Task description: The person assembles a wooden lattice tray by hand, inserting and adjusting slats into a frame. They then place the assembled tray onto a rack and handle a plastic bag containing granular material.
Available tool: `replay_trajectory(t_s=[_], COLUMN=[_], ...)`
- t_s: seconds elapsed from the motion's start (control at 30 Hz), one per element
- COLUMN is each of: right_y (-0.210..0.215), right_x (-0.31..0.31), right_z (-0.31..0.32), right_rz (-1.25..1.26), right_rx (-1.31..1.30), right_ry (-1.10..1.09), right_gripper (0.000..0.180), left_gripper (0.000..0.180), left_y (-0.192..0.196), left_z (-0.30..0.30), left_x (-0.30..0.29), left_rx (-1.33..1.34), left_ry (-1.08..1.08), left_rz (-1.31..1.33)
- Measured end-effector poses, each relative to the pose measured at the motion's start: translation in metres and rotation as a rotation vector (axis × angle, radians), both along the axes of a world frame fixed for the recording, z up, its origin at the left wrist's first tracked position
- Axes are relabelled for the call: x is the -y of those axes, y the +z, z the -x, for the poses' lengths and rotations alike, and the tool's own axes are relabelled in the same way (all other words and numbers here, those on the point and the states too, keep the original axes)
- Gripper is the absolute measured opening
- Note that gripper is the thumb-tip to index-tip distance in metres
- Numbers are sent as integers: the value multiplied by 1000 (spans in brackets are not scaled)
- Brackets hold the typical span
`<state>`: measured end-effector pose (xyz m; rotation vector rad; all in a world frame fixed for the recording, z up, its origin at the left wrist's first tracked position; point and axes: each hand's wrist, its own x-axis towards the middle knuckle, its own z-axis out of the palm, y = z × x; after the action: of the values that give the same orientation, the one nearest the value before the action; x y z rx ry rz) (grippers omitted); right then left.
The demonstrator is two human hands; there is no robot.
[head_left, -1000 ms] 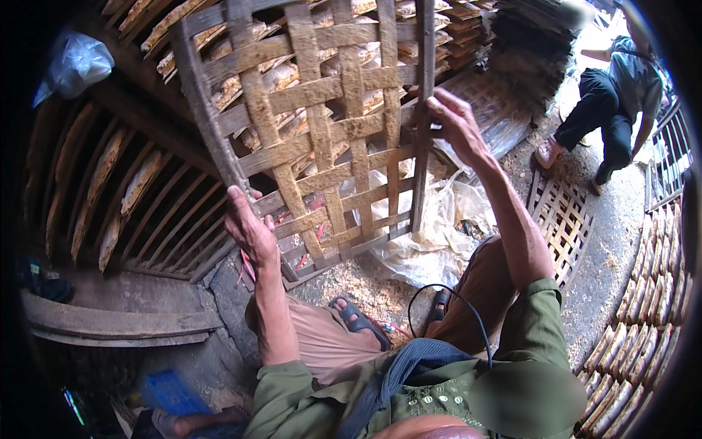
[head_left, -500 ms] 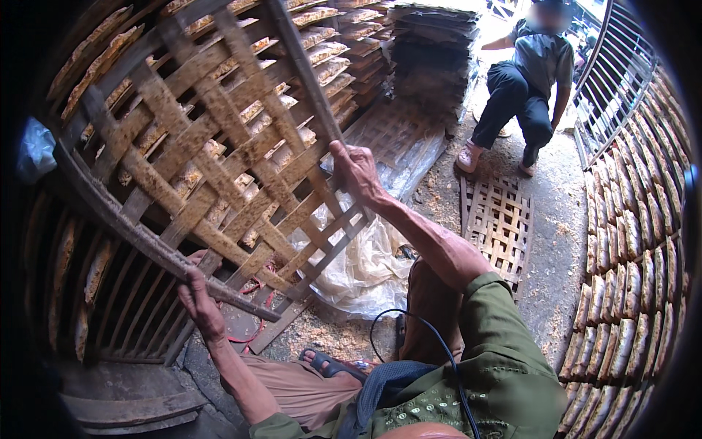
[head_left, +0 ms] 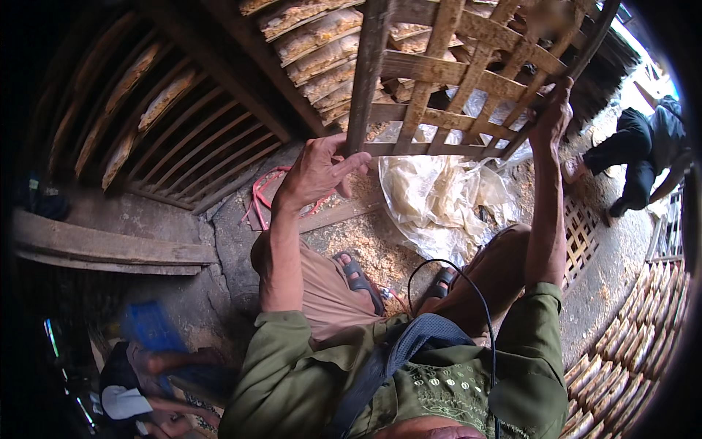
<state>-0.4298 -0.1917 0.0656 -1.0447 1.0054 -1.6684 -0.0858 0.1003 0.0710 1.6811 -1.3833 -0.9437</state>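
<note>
I hold up a woven bamboo tray (head_left: 444, 118), a lattice of flat slats in a dark wooden frame, by its two sides. My left hand (head_left: 311, 175) is at the near left corner, with fingers and thumb closed about the frame's edge. My right hand (head_left: 552, 121) is wrapped round the right rail. Beyond the tray, racks hold stacked rows of pale, crumbly slabs (head_left: 322, 40), partly hidden by the lattice. Below the tray's near edge lies crumpled clear plastic sheeting (head_left: 431, 197).
Another woven tray (head_left: 580, 238) lies on the floor at right. A person (head_left: 643, 150) is crouched beyond it; another person (head_left: 124, 399) is at lower left. Slab rows (head_left: 629, 336) line the right. A slatted rack (head_left: 197, 139) and wooden ledge (head_left: 110, 245) stand left; red cord (head_left: 259, 194) lies nearby.
The tray has swung to the right and away from the left rack, with both hands still on it. My view has turned left, bringing the person at lower left into sight.
</note>
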Motion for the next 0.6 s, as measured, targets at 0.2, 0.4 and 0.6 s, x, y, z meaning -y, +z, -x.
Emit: replay_trajectory(t_s=[0.2, 0.4, 0.6], right_y=[1, -26, -69], right_x=[-3, -1, -20], right_z=[-3, -33, -35], right_rz=[-65, 53, 481], right_rx=[30, -148, -604], right_ry=[-10, 78, 8], right_gripper=[59, 55, 57], left_gripper=[42, 52, 55], left_y=[-9, -11, 4], left_z=[-9, -12, 7], left_x=[14, 12, 7], left_rx=[181, -196, -364], left_ry=[23, 244, 496], left_rz=[273, 682, 707])
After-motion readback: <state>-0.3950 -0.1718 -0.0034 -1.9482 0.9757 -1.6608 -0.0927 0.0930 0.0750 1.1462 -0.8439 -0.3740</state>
